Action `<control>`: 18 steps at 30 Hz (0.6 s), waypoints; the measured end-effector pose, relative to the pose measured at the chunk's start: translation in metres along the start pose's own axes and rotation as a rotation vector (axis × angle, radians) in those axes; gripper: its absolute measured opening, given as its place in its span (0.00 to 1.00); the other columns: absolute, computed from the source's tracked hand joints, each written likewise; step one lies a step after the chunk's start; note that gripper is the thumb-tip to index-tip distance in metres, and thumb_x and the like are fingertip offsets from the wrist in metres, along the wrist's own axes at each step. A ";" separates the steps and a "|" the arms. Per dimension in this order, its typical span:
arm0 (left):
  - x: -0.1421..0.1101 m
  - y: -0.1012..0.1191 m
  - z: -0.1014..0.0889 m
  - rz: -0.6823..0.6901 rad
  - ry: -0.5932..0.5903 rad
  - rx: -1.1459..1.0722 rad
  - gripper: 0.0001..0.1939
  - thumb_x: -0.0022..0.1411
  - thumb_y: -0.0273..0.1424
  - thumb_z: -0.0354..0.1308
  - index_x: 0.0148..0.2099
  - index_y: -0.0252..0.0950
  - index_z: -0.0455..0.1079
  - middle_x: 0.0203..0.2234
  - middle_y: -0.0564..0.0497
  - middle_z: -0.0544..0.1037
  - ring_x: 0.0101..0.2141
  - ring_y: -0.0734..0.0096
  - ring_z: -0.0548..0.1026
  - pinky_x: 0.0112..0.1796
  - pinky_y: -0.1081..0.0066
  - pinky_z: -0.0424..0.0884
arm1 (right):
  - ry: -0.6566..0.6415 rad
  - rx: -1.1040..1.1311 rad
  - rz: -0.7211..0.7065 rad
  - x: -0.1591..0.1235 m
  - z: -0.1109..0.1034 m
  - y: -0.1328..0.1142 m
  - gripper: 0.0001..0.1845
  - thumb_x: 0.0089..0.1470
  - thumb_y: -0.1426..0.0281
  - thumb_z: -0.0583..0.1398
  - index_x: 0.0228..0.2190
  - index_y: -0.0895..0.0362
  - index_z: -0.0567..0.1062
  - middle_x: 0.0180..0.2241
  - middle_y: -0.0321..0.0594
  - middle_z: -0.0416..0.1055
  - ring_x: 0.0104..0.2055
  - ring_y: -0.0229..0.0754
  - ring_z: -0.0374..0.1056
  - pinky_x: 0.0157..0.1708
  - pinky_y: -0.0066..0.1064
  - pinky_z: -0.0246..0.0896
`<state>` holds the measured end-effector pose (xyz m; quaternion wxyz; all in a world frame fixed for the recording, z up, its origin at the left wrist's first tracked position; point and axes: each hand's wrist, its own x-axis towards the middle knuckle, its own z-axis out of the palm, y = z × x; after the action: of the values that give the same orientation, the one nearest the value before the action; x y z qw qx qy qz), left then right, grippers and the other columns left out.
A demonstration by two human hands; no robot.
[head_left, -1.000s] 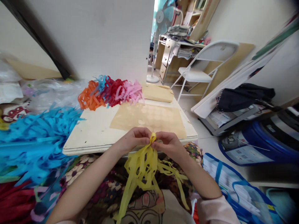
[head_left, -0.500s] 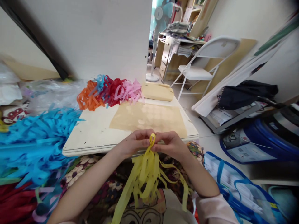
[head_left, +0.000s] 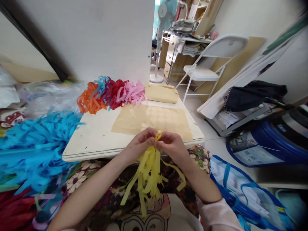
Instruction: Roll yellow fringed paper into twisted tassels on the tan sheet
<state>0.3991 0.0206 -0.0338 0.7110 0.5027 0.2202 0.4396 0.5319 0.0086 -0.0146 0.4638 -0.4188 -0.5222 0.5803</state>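
A yellow paper tassel (head_left: 150,170) hangs in front of me, its loop at the top and its loose strips falling over my lap. My left hand (head_left: 141,144) pinches its neck just below the loop from one side. From the other side, my right hand (head_left: 169,145) pinches the same neck, the fingertips of both hands nearly meeting. Behind the hands, a tan paper sheet (head_left: 154,118) lies flat on the low white table (head_left: 93,138).
Orange (head_left: 91,99), red (head_left: 115,91) and pink tassels (head_left: 134,93) lie at the table's back beside a folded tan paper bundle (head_left: 161,93). A large heap of blue strips (head_left: 36,141) is on the left. A white folding chair (head_left: 202,72) and a blue bin (head_left: 262,141) stand right.
Both hands have risen slightly with the tassel, and the loop stands a little higher. The yellow strips have swung and now hang closer together.
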 end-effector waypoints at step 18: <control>-0.002 0.037 -0.016 -0.073 -0.509 0.735 0.05 0.50 0.29 0.53 0.32 0.35 0.62 0.34 0.52 0.60 0.38 0.74 0.61 0.41 0.73 0.57 | -0.465 -1.193 -0.295 -0.013 -0.023 -0.034 0.04 0.42 0.76 0.55 0.20 0.61 0.69 0.20 0.35 0.66 0.25 0.34 0.59 0.28 0.26 0.51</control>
<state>0.3711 0.0307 -0.0067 0.5316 0.8062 0.1973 0.1689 0.5605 0.0021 0.0168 0.1018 -0.3919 -0.8929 0.1971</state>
